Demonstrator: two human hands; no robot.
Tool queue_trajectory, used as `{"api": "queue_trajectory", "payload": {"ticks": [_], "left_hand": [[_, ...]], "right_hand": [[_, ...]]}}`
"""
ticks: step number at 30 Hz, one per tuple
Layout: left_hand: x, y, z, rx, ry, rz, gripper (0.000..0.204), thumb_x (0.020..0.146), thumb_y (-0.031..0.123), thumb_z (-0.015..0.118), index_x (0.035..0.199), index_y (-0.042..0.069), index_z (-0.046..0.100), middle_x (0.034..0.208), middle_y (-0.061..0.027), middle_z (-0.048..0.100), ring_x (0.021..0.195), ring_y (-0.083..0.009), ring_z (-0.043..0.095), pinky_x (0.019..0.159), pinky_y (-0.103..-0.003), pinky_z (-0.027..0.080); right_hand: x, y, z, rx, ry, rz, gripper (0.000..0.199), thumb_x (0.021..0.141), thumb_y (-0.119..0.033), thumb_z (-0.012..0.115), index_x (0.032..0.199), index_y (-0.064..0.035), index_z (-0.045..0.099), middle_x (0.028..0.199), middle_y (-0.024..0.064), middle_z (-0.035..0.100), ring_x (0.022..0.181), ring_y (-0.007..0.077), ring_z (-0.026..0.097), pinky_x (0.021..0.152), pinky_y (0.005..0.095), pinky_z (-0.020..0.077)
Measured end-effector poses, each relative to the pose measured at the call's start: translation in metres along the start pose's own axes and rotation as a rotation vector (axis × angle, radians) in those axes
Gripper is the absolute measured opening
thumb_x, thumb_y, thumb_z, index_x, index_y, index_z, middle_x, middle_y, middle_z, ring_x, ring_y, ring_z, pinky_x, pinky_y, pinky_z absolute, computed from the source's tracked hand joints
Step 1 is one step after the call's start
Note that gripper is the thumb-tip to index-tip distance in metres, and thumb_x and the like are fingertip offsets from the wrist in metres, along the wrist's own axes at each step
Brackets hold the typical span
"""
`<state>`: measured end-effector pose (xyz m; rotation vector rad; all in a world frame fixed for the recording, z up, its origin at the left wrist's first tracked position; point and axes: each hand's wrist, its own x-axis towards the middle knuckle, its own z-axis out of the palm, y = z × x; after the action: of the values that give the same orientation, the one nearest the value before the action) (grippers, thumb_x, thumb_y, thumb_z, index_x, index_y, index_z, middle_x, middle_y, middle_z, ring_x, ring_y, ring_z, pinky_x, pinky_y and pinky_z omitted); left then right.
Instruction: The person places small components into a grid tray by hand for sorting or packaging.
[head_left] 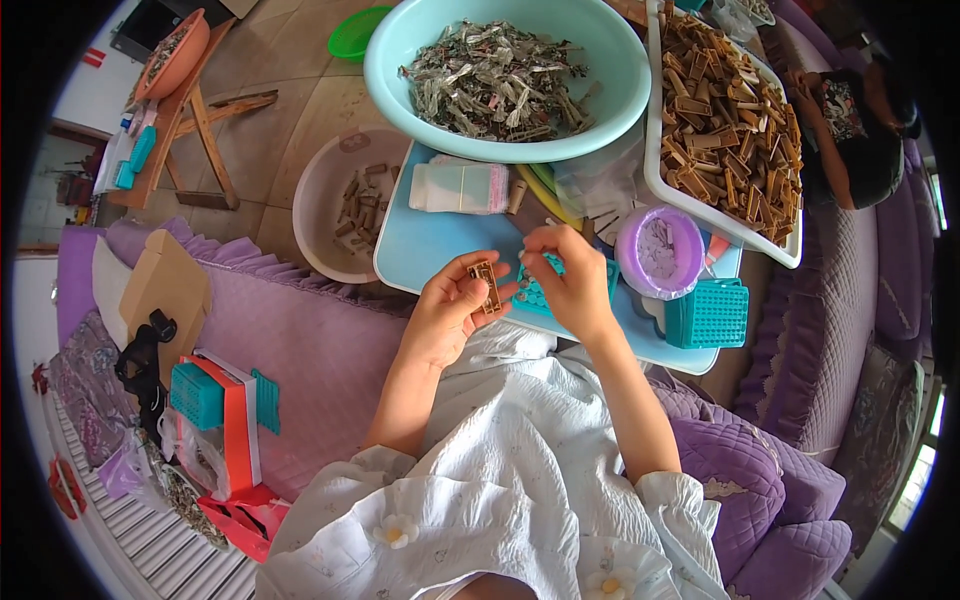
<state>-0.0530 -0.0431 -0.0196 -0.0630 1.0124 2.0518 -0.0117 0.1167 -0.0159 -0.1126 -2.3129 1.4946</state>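
Note:
My left hand [447, 308] holds a small brown rectangular piece [488, 285] upright between thumb and fingers, over the near edge of a light blue table [420, 240]. My right hand [565, 280] is close beside it, fingers pinched together on something small that I cannot make out, above a teal perforated tray [537, 296]. Both hands sit just above my lap in white clothing.
A big turquoise basin [400, 60] holds greyish scrap pieces. A white tray [655, 150] is full of brown pieces. A purple cup [660, 250], a teal basket [708, 314] and a pale bowl [315, 200] stand around. Another person [850, 130] sits at the right. Purple sofa cushions surround me.

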Motion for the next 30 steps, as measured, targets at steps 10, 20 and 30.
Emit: {"api": "queue_trajectory", "payload": {"ticks": [10, 20, 30], "left_hand": [[-0.001, -0.009, 0.006, 0.010, -0.055, 0.002, 0.031, 0.084, 0.011, 0.051, 0.112, 0.000, 0.044, 0.091, -0.0044, 0.053, 0.083, -0.0121, 0.056, 0.074, -0.030, 0.052], [0.001, -0.009, -0.005, 0.139, 0.052, 0.000, 0.025, 0.085, 0.014, 0.048, 0.107, 0.002, 0.048, 0.098, -0.0093, 0.056, 0.083, -0.0208, 0.060, 0.067, -0.028, 0.052], [0.000, -0.013, -0.014, 0.079, 0.026, -0.042, 0.027, 0.084, 0.016, 0.050, 0.107, 0.003, 0.048, 0.095, -0.0088, 0.056, 0.081, -0.0205, 0.060, 0.067, -0.028, 0.051]], "right_hand": [[-0.013, -0.011, 0.009, -0.119, -0.006, -0.429, 0.024, 0.061, 0.004, 0.059, 0.083, -0.0044, 0.053, 0.079, 0.0073, 0.055, 0.068, 0.0237, 0.054, 0.059, 0.0304, 0.0451], [-0.012, 0.026, -0.010, -0.128, 0.099, 0.035, 0.019, 0.073, 0.001, 0.054, 0.092, -0.0029, 0.053, 0.084, 0.0113, 0.058, 0.071, 0.0266, 0.057, 0.061, 0.0326, 0.0464], [-0.024, 0.051, 0.010, -0.479, -0.047, 0.059, 0.016, 0.071, -0.004, 0.057, 0.086, -0.0048, 0.052, 0.078, 0.0104, 0.055, 0.072, 0.0288, 0.054, 0.061, 0.0379, 0.0442]]}}
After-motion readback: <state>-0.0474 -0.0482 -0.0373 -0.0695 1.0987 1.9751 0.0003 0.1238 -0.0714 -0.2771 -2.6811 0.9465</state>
